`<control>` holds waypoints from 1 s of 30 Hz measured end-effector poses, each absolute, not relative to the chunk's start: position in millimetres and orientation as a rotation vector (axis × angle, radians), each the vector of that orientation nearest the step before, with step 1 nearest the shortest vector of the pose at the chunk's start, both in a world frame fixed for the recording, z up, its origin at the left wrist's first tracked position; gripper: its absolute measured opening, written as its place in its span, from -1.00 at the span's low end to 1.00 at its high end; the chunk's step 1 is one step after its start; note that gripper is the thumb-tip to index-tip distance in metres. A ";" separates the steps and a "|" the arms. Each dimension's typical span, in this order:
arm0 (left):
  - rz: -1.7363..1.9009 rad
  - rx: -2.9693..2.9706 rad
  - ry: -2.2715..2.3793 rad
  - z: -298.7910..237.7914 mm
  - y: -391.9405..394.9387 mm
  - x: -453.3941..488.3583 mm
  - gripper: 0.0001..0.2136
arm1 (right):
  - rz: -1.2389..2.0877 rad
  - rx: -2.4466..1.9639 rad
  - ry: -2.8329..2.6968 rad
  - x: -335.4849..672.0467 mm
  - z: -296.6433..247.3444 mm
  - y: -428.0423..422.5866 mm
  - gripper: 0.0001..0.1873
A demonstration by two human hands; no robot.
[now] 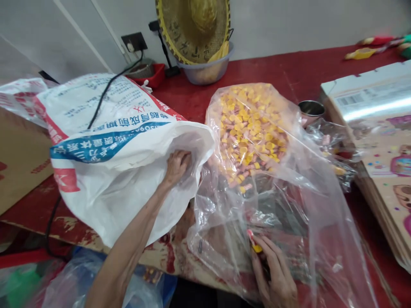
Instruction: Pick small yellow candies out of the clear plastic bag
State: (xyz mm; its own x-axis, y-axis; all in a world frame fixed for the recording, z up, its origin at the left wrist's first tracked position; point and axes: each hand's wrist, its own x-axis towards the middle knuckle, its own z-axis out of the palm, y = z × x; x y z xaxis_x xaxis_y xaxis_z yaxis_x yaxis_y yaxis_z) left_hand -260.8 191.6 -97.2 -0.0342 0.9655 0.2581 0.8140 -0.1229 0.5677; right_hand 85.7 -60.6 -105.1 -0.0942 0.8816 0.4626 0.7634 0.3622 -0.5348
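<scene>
My left hand (178,166) reaches into the mouth of a white woven sack (125,184) with blue and red print. Its fingers are curled, and whatever they hold is hidden. Low in the view, my right hand (276,271) pinches a small pink-and-yellow plastic piece (253,241) between thumb and fingers, pink end pointing away. That hand is over the loose, open end of a clear plastic bag (221,239). Farther back in this bag lie many similar pink-and-yellow pieces (250,128) in a heap.
A stack of printed cardboard sheets (379,124) stands at the right beside a metal cup (311,108). Behind are a straw hat (183,30) and a plastic basin (207,72). A black cable (104,96) crosses the sack. A cardboard box (22,158) is at the left.
</scene>
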 end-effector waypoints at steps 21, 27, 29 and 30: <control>1.013 1.921 1.495 5.1 26.2 -132.8 -0.62 | 0.220 -1.240 -1.724 114.7 -92.2 -19.4 -0.68; 0.365 2.471 1.551 -38.0 2.5 -97.4 -0.65 | 0.264 -1.256 -1.816 123.2 -90.4 -16.6 -0.66; 0.418 2.421 1.589 -46.9 0.1 -96.2 -0.62 | 0.314 -1.224 -1.752 125.3 -87.4 -14.6 -0.68; 0.520 2.331 1.609 -48.3 1.2 -97.1 -0.63 | 0.330 -1.213 -1.722 126.0 -86.1 -14.1 -0.68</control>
State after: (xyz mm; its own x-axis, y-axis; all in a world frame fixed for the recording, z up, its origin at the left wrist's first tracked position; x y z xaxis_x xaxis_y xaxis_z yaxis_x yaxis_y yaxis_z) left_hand -97.1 1.2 -48.3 0.3222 0.9359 0.1426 0.8425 -0.3521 0.4076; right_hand 126.0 -14.1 -86.1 -0.0362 0.8353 0.5486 0.5732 0.4670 -0.6733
